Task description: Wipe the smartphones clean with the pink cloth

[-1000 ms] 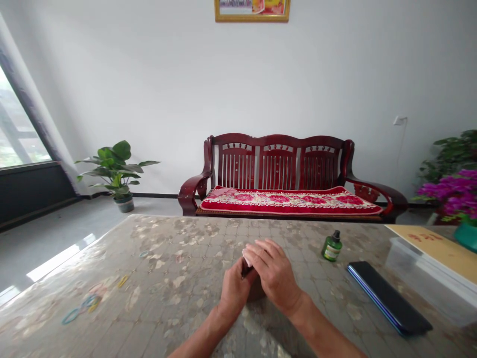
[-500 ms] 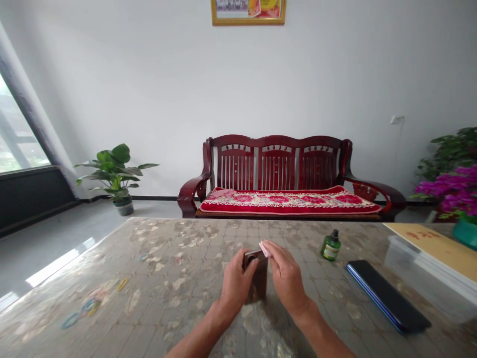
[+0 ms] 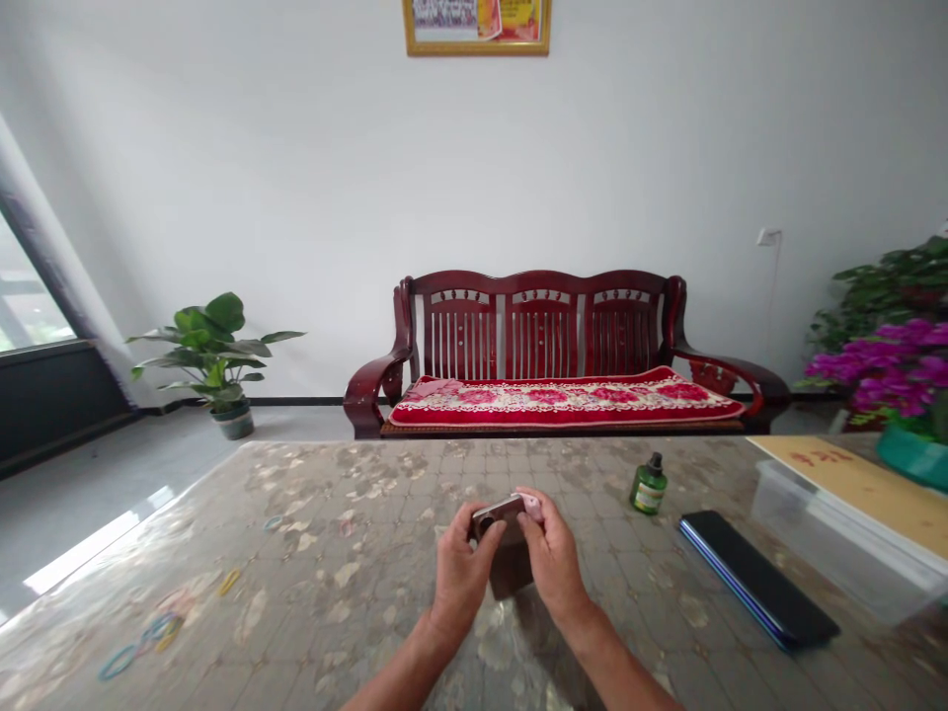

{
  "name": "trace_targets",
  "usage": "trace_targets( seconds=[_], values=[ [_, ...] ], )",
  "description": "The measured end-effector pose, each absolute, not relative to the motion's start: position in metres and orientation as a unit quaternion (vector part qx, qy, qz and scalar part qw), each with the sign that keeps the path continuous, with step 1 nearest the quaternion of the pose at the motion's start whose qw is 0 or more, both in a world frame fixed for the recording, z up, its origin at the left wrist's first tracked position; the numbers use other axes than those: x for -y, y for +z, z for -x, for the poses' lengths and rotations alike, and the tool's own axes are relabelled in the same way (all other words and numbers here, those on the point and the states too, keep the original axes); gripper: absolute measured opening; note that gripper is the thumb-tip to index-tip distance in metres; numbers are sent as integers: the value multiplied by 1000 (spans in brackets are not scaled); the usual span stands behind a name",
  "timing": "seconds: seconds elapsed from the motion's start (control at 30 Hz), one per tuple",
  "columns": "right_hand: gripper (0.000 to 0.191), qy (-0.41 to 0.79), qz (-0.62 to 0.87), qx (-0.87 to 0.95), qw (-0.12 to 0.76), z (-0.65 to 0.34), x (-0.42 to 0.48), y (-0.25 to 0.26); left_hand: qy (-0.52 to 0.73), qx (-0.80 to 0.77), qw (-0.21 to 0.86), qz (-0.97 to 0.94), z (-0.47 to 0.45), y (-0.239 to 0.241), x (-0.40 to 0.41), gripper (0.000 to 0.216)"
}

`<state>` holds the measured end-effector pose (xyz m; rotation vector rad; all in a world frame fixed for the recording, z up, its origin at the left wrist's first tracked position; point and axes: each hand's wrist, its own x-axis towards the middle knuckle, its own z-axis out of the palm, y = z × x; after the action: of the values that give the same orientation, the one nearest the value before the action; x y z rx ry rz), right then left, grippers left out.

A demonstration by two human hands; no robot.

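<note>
Dark brown, glossy, rectangular phone-like slab (image 3: 511,573) with a pale edge and a dark round patch near one top corner: held tilted between both hands, at the near middle of the worktop with a flowered grey-brown covering (image 3: 385,592). Could not tell about contact at its lower end. Gripped along the left side by the left hand (image 3: 460,568), fingers closed behind, thumb across the near face beside the round patch. Steadied at the upper right by the right hand (image 3: 557,568), fingers narrowed over a small, pale pink, soft-looking pad (image 3: 531,508) at the corner. Judged as a step of pressing pad to edge; seemed to call next for a firm left hold and light, even right-hand pressure. Seen well apart to the right: squat green bottle with a black cap (image 3: 648,489).
</note>
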<state>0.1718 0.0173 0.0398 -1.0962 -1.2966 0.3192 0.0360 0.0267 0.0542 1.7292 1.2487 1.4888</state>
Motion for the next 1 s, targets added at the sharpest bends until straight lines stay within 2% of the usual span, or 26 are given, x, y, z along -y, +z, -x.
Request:
trace_targets(
  seconds=[0.1, 0.2, 0.37, 0.53, 0.7, 1.0],
  values=[
    [22, 149, 470, 627, 603, -179, -21, 56, 538, -453, 271, -658, -32, 53, -32, 20],
    [23, 127, 460, 714, 513, -184, -21, 71, 485, -444, 270, -704, -25, 53, -37, 16],
    [25, -7, 455, 801, 390, -176, -16, 69, 383, -472, 235, -759, -12, 44, -40, 13],
    [30, -122, 439, 809, 371, -163, -8, 45, 316, -492, 214, -782, 1, 24, -34, 13],
    [30, -171, 418, 811, 371, -184, -4, 30, 304, -490, 226, -785, 6, 18, -24, 13],
    [33, -248, 489, 752, 368, -227, -7, 15, 307, -512, 199, -777, 7, 2, -21, 18]
  ],
)
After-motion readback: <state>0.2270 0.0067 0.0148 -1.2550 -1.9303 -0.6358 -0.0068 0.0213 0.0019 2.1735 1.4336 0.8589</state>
